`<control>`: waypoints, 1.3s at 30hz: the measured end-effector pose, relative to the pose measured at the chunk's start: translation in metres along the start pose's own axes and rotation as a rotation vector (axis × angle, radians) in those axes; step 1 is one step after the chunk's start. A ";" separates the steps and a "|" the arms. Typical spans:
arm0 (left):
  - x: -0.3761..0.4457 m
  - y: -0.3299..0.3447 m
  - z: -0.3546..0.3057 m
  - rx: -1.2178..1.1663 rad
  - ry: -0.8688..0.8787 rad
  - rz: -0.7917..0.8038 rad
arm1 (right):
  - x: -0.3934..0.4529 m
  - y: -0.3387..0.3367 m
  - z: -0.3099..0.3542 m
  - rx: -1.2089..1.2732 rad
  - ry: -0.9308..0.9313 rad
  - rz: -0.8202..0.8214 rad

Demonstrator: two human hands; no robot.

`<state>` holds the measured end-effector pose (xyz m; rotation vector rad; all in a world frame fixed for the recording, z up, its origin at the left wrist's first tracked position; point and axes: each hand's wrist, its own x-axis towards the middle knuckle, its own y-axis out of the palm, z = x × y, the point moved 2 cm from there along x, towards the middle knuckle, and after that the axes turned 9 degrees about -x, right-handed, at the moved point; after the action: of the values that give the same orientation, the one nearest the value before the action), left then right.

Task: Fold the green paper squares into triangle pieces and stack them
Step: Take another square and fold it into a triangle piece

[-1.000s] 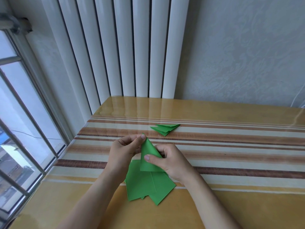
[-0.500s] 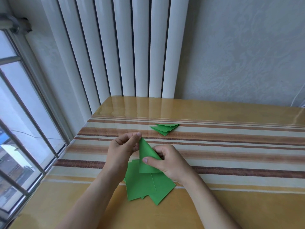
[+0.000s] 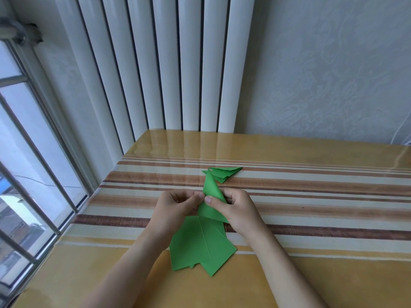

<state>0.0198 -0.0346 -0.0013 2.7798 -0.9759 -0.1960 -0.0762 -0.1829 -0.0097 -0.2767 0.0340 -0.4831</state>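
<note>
— Radiator behind, striped bench below: where is our paper?

— The half-folded piece is mid-frame, left hand and right hand each with a grip pinched on it. We should align edges before creasing.

I'm seeing folded triangles lying at twelve o'clock on the tabletop, unfolded squares sitting at six, beneath my hands.
</note>
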 end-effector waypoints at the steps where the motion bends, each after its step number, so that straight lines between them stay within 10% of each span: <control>1: 0.000 -0.001 0.000 0.011 -0.004 0.010 | 0.000 0.000 0.002 0.017 0.001 0.002; 17: -0.004 0.005 -0.002 0.071 -0.072 0.100 | 0.001 -0.009 0.006 0.234 -0.065 -0.247; 39: -0.003 -0.001 -0.007 0.052 0.011 -0.036 | 0.001 -0.006 -0.002 0.175 0.078 -0.064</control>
<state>0.0198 -0.0308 0.0056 2.8445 -0.9421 -0.1629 -0.0781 -0.1891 -0.0098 -0.0878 0.0588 -0.5570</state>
